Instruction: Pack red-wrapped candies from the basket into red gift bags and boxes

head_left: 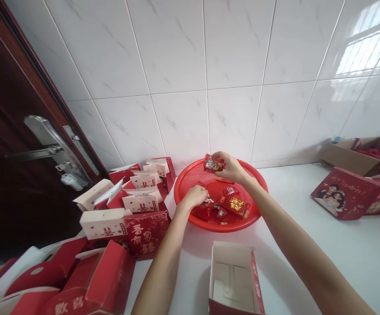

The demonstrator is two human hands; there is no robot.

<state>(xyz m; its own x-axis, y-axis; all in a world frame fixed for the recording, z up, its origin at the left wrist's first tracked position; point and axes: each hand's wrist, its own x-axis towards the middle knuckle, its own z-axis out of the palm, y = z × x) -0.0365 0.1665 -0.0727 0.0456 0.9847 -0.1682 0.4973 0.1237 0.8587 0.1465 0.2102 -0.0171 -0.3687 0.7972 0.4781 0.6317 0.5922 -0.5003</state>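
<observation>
A round red plastic basket (261, 205) stands on the white table by the wall, with several wrapped snack packets in it. Above its back rim, my right hand (231, 167) grips a red snack packet (213, 163) between thumb and fingers. Inside the basket, my left hand (194, 197) is closed, its fingertips on a small red-and-white snack packet (208, 201). A larger red packet with yellow characters (236, 205) lies to the right of that hand. In front of the basket sits an open white-lined gift box (232, 280), its visible inside bare.
Several red and cream gift boxes (144, 203) stand in rows on the left, lids raised. A closed-looking red box (345, 192) and a cardboard carton (350, 155) are at the right. A dark door with a metal handle (55, 148) is at the left.
</observation>
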